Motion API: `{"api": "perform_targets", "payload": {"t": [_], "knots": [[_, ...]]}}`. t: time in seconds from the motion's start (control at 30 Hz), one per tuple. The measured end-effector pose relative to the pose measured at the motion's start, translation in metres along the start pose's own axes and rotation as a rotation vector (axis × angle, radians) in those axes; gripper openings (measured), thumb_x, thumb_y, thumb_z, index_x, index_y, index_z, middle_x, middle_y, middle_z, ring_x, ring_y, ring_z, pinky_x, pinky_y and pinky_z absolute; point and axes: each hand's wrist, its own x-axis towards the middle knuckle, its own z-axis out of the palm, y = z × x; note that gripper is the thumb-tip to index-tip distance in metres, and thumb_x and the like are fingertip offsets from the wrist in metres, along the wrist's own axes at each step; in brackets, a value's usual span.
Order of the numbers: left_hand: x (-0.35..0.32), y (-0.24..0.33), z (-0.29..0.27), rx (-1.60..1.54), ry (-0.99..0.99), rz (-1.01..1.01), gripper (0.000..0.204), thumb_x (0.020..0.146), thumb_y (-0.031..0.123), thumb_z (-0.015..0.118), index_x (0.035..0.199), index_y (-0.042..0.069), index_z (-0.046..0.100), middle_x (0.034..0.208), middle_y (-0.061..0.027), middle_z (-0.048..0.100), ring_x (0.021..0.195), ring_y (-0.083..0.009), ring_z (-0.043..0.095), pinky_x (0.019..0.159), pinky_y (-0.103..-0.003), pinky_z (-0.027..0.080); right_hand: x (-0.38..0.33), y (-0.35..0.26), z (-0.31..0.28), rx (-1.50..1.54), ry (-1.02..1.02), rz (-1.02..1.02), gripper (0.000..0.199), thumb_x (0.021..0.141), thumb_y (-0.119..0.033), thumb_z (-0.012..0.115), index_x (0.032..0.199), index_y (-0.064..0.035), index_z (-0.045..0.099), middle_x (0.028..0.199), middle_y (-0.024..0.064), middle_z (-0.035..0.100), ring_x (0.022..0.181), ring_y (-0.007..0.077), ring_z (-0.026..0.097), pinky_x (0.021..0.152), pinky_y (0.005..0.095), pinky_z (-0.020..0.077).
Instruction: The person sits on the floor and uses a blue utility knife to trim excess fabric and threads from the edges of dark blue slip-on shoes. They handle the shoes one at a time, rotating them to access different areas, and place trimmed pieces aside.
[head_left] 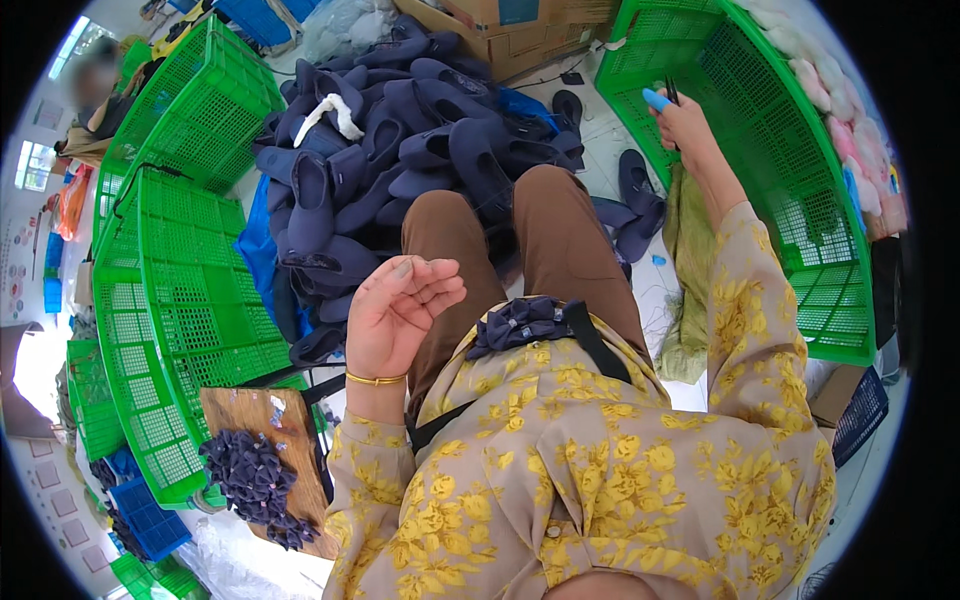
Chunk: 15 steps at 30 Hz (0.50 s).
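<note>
My left hand (395, 315) is raised over my left thigh, palm showing, fingers loosely bent with nothing visible in them. A gold bangle (376, 379) circles that wrist. Out to the right, my right hand (684, 128) is closed around slim black tweezers (672, 92), held at the inner side of a green crate; a blue cover (656, 99) sits on one finger. On my lap lies a small heap of dark blue fabric bows (520, 325) with shiny bits, beside a black strap (597, 343). Dark blue slip-on shoes (400, 135) are piled beyond my knees.
Green plastic crates (215, 320) stand at the left, and another large green crate (790, 200) at the right. More bows (250, 475) lie on a wooden board (300, 450) at lower left. Olive cloth (688, 300) hangs by the right crate. A cardboard box (530, 45) stands behind the shoes.
</note>
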Motion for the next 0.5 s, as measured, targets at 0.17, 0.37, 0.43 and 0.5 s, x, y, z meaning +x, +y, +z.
{"api": "perform_targets", "payload": {"t": [0.17, 0.37, 0.43, 0.5], "knots": [[-0.005, 0.008, -0.001, -0.033, 0.013, 0.042, 0.024, 0.100, 0.018, 0.044, 0.102, 0.000, 0.059, 0.113, -0.0200, 0.067, 0.104, -0.0313, 0.067, 0.097, -0.048, 0.051, 0.012, 0.056, -0.006, -0.069, 0.079, 0.107, 0.018, 0.092, -0.021, 0.058, 0.076, -0.0118, 0.054, 0.056, -0.0087, 0.037, 0.043, 0.0034, 0.028, 0.039, 0.0248, 0.0208], [-0.006, 0.019, -0.006, -0.065, -0.007, 0.090, 0.026, 0.100, 0.019, 0.043, 0.107, 0.001, 0.060, 0.115, -0.0187, 0.067, 0.106, -0.0311, 0.066, 0.100, -0.049, 0.049, 0.032, 0.128, -0.032, -0.353, 0.245, 0.091, 0.024, 0.090, -0.029, 0.062, 0.075, -0.0120, 0.056, 0.056, -0.0056, 0.042, 0.041, 0.0072, 0.033, 0.038, 0.0273, 0.0242], [-0.007, 0.022, -0.008, -0.063, -0.003, 0.105, 0.026, 0.100, 0.019, 0.044, 0.108, 0.001, 0.061, 0.115, -0.0185, 0.067, 0.106, -0.0308, 0.066, 0.100, -0.049, 0.049, 0.035, 0.146, -0.041, -0.408, 0.251, 0.091, 0.024, 0.090, -0.030, 0.062, 0.076, -0.0112, 0.058, 0.056, -0.0043, 0.044, 0.041, 0.0089, 0.036, 0.039, 0.0288, 0.0261], [-0.009, 0.025, -0.009, -0.061, 0.004, 0.118, 0.026, 0.100, 0.019, 0.044, 0.107, 0.001, 0.061, 0.115, -0.0187, 0.067, 0.106, -0.0306, 0.066, 0.100, -0.049, 0.049, 0.034, 0.155, -0.043, -0.475, 0.263, 0.091, 0.022, 0.087, -0.029, 0.062, 0.076, -0.0096, 0.060, 0.059, 0.0002, 0.049, 0.047, 0.0133, 0.043, 0.046, 0.0322, 0.0317]]}}
